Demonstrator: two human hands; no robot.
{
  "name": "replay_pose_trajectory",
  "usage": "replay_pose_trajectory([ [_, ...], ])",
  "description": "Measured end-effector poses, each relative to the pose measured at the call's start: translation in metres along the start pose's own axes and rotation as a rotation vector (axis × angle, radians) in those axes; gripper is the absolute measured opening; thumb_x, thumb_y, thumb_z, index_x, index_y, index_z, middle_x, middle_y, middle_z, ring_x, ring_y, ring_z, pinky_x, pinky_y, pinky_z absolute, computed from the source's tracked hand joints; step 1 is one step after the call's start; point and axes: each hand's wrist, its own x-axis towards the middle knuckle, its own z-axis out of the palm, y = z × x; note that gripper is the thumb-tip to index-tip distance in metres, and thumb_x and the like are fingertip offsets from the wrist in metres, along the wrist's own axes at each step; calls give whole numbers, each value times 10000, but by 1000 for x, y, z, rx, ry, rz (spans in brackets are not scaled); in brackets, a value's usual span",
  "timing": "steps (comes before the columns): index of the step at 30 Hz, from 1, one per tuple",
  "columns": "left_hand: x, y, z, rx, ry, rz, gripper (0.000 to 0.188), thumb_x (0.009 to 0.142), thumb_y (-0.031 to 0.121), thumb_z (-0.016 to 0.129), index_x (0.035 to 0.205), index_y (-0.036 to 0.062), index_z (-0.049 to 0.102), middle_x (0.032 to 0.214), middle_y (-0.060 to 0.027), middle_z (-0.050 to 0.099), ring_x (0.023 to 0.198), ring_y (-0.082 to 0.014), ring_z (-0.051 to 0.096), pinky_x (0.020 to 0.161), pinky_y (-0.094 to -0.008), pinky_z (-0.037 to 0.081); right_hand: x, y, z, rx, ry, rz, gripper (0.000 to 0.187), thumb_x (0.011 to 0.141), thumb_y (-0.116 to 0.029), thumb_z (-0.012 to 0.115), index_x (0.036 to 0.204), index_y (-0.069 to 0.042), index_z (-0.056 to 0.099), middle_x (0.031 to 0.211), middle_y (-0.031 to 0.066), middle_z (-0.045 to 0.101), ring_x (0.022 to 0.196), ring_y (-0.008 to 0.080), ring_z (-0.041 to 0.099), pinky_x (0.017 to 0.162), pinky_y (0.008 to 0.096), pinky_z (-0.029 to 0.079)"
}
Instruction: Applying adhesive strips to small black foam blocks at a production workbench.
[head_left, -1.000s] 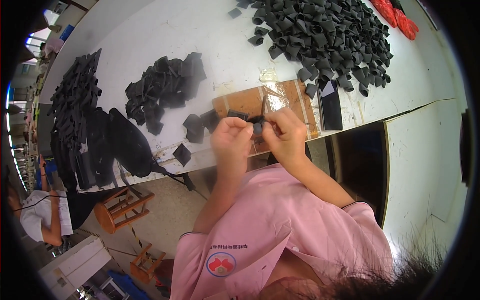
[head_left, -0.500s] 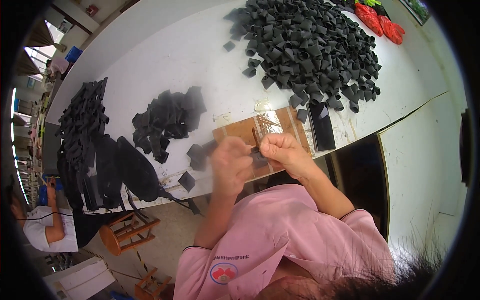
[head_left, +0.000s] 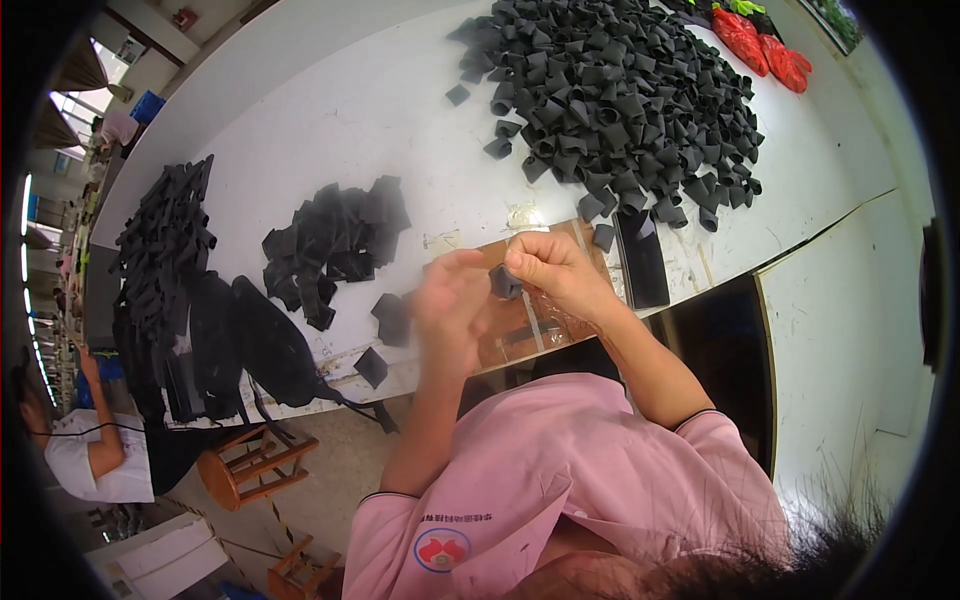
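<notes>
My right hand is closed, with thumb and finger pinching a small dark grey fabric loop. The loop hangs over a brown board banded with clear tape at the table's near edge. Just left of it, my left hand is smeared by motion; its fingers look stretched and apart, with nothing visible in them. Beside that hand, flat dark fabric pieces lie on the white table. A heap of similar flat pieces sits farther left.
A large pile of dark loops covers the far right. A black phone-like slab lies right of the board. Dark strips and a black cloth item are at left. Red bags lie at the back; a wooden stool stands below.
My right hand has risen slightly off the board with the loop. The left hand has moved a little left and its fingers have spread away from the loop.
</notes>
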Motion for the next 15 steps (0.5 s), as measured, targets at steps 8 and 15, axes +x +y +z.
replay_pose_trajectory([
  [8, 4, 15, 11, 721, -139, 557, 177, 786, -7, 543, 958, -47, 551, 936, -112, 574, 892, -162, 532, 794, -269, 409, -23, -22, 15, -736, 290, -610, 302, 716, -218, 668, 905, -11, 557, 751, 65, 490, 614, 159, 492, 529, 250, 405],
  [15, -6, 11, 13, 181, 151, 384, 75, 864, 62, 491, 898, 6, 528, 926, -121, 564, 852, -183, 524, 807, -331, 400, -18, -25, 28, -911, 303, -653, 208, 670, -78, 671, 850, -19, 583, 712, 78, 509, 606, 218, 505, 522, 304, 412],
])
